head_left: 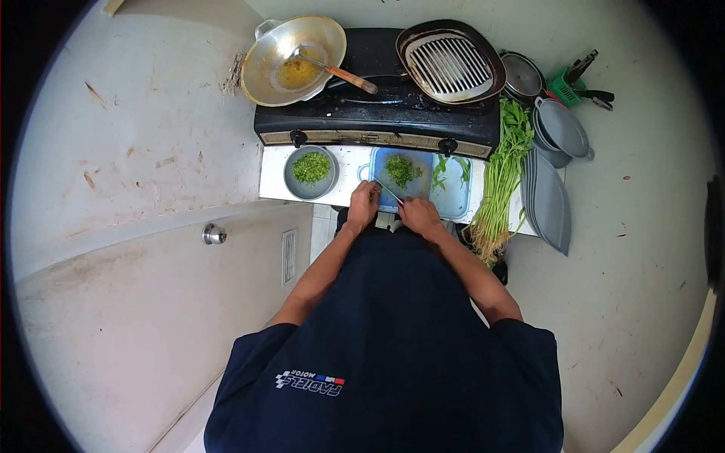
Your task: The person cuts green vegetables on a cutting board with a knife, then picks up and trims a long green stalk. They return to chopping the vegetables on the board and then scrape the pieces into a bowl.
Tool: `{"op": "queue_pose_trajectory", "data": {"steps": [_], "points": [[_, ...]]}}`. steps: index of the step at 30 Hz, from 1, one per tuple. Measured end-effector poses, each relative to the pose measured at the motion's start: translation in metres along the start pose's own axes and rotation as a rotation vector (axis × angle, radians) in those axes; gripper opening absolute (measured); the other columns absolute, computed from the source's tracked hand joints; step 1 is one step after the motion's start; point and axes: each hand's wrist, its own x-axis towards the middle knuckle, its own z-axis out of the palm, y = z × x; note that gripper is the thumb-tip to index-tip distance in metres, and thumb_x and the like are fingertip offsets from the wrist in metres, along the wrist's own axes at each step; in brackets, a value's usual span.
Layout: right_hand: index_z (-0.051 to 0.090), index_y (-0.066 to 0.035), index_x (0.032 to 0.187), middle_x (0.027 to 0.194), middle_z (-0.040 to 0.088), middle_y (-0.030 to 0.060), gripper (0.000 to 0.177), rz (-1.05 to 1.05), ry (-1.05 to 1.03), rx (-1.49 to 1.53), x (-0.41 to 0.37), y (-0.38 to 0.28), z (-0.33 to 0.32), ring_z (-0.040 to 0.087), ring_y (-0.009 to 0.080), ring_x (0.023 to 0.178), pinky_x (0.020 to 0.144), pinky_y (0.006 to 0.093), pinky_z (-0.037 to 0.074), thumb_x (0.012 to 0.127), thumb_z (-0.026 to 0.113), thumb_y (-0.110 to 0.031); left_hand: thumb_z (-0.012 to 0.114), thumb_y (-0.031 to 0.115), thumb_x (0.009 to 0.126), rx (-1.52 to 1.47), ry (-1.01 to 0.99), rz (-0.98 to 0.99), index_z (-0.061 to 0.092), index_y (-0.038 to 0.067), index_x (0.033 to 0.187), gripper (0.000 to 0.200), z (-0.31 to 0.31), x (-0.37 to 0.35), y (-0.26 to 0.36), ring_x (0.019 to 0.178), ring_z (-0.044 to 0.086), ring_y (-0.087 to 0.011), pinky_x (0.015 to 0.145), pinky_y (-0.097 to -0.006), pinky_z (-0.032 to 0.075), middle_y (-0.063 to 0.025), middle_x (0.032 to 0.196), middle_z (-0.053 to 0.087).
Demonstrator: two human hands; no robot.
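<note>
My right hand (419, 214) is closed around the handle of a knife (390, 192), whose blade points up and left over the blue cutting board (460, 205). My left hand (364, 201) is at the board's left edge, close to the blade tip. Its fingers are curled together, and what they hold, if anything, cannot be made out. Just beyond the blade lies a pile of chopped greens (401, 171). Several loose leaves (440, 175) are on the board's right part. Left of the board, a grey bowl (290, 186) contains more chopped greens (311, 168).
Behind the board stands a black gas stove (370, 121) bearing a wok (260, 74) with a wooden-handled spatula (351, 78) and a grill pan (451, 68). A bunch of leafy stalks (500, 177) lies right, beside grey plates (550, 200). A door (166, 302) is at left.
</note>
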Motion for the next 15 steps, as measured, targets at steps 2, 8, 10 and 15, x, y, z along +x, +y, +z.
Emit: {"op": "queue_pose_trajectory", "data": {"steps": [2, 8, 10, 15], "points": [[0.071, 0.002, 0.086, 0.078, 0.071, 0.0252, 0.039, 0.016, -0.012, 0.007, -0.005, 0.005, 0.003, 0.072, 0.0431, 0.072, 0.071, 0.0513, 0.059, 0.1, 0.056, -0.031, 0.067, -0.007, 0.084, 0.023, -0.013, -0.046, 0.068, 0.001, 0.099, 0.017, -0.002, 0.0, 0.005, 0.08, 0.067, -0.036, 0.07, -0.0431, 0.053, -0.0182, 0.088, 0.062], [0.071, 0.002, 0.087, 0.077, 0.071, 0.0258, 0.042, 0.03, -0.042, 0.042, -0.006, 0.002, -0.001, 0.071, 0.0446, 0.072, 0.07, 0.0523, 0.058, 0.101, 0.055, -0.033, 0.068, -0.007, 0.084, 0.003, -0.017, -0.038, 0.068, 0.001, 0.098, 0.017, -0.005, -0.001, 0.008, 0.079, 0.066, -0.0368, 0.07, -0.0444, 0.052, -0.0178, 0.088, 0.062], [0.073, 0.001, 0.091, 0.081, 0.072, 0.0252, 0.041, 0.044, -0.068, 0.029, -0.007, -0.004, -0.007, 0.072, 0.0436, 0.076, 0.073, 0.0519, 0.059, 0.102, 0.052, -0.033, 0.068, -0.007, 0.083, -0.017, -0.018, -0.033, 0.068, 0.001, 0.099, 0.017, -0.003, -0.001, 0.003, 0.079, 0.066, -0.0378, 0.071, -0.0446, 0.052, -0.018, 0.088, 0.062], [0.073, 0.003, 0.093, 0.085, 0.073, 0.0249, 0.041, 0.041, -0.106, 0.006, -0.007, -0.007, -0.007, 0.073, 0.0427, 0.08, 0.075, 0.0523, 0.059, 0.103, 0.052, -0.031, 0.067, -0.008, 0.083, -0.02, -0.013, 0.004, 0.067, 0.001, 0.098, 0.017, 0.0, -0.002, -0.004, 0.079, 0.065, -0.0395, 0.071, -0.0449, 0.052, -0.0186, 0.087, 0.061]]}}
